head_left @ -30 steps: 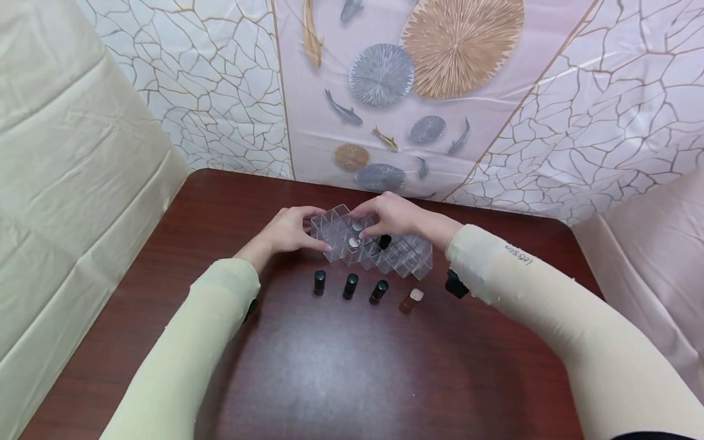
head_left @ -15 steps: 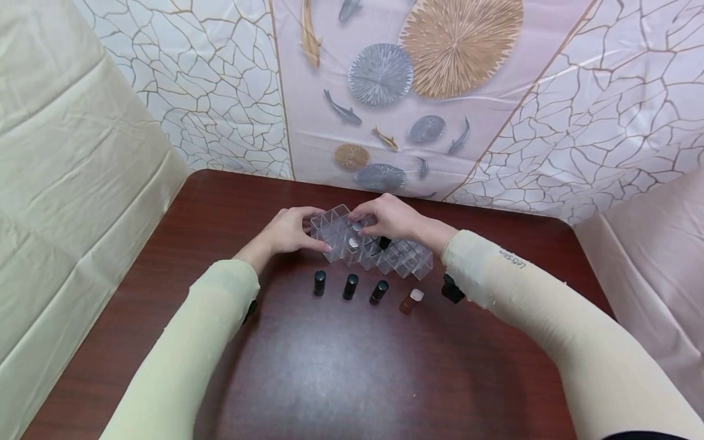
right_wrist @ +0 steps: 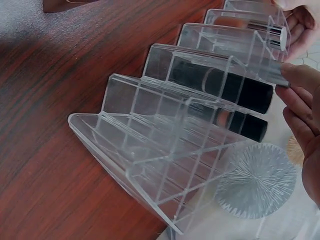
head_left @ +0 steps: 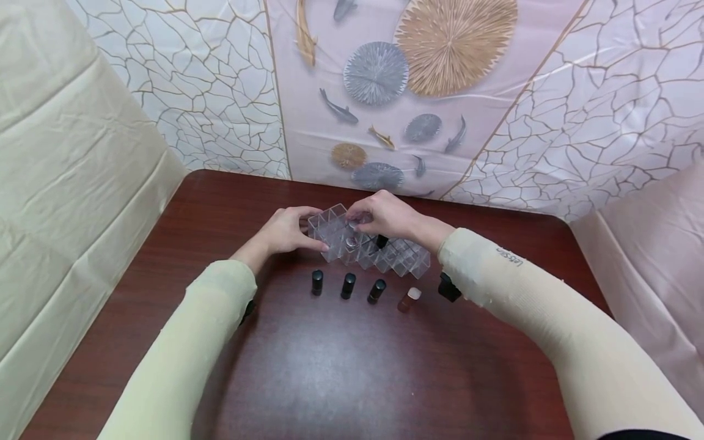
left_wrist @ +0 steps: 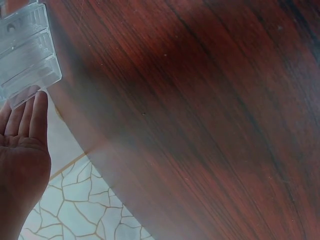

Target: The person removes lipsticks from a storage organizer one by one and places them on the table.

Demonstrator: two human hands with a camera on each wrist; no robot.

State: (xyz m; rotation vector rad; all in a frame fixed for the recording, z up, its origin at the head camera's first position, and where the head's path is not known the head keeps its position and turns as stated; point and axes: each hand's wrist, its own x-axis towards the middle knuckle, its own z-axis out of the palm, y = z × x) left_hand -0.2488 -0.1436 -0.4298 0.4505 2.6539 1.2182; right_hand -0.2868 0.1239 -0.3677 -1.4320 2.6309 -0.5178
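Observation:
A clear lipstick organizer point(head_left: 396, 255) with diamond-shaped compartments stands toward the back of the table. My left hand point(head_left: 286, 231) holds its left end, thumb at the front corner and fingers behind. Over the organizer, my right hand point(head_left: 387, 215) pinches the silver end of a lipstick point(right_wrist: 274, 73) that sits in a compartment. Another silver-ended lipstick point(right_wrist: 270, 33) is lodged nearby, close to the left hand's fingertips in the right wrist view. Two black lipsticks point(right_wrist: 220, 86) also lie in compartments there. The left wrist view shows straight fingers point(left_wrist: 39, 117) touching the organizer's edge.
In front of the organizer, three black lipsticks point(head_left: 348, 285) and a brown one with a pale cap point(head_left: 409, 300) stand in a row on the dark wooden table point(head_left: 330, 366). A patterned backdrop point(head_left: 231, 91) rises behind the table's far edge.
The right fingers have curled in slightly at the silver-ended lipstick. My left hand keeps its hold on the organizer, and the head view has shifted a little.

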